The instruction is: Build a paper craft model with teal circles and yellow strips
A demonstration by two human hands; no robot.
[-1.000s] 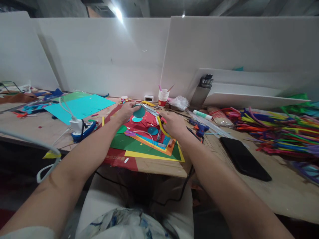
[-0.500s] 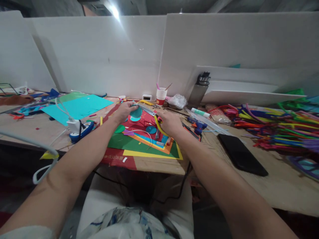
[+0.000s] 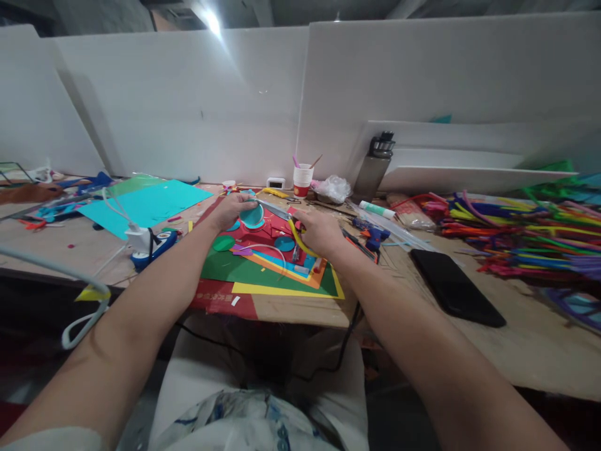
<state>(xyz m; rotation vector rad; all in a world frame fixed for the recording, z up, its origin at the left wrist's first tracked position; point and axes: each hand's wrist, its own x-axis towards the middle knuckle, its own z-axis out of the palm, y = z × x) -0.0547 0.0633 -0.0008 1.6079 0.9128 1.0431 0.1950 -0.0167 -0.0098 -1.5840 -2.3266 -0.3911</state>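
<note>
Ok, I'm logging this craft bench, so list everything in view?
teal disc: one, teal, in left hand
scissors: one, yellow handles, in right hand
paper sheets: several, mixed colours, table centre
cyan sheet: one, left
paper cup: one, red-white, rear
bottle: one, grey, rear
glue gun: one, blue, beside right hand
phone: one, black, right
pipe cleaners: many, multicoloured, far right
left hand: holds disc
right hand: holds scissors

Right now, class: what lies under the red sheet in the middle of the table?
Under the red sheet lie stacked sheets: blue, orange, green, then yellow. Only their edges show; how far each reaches beneath is covered.
</note>
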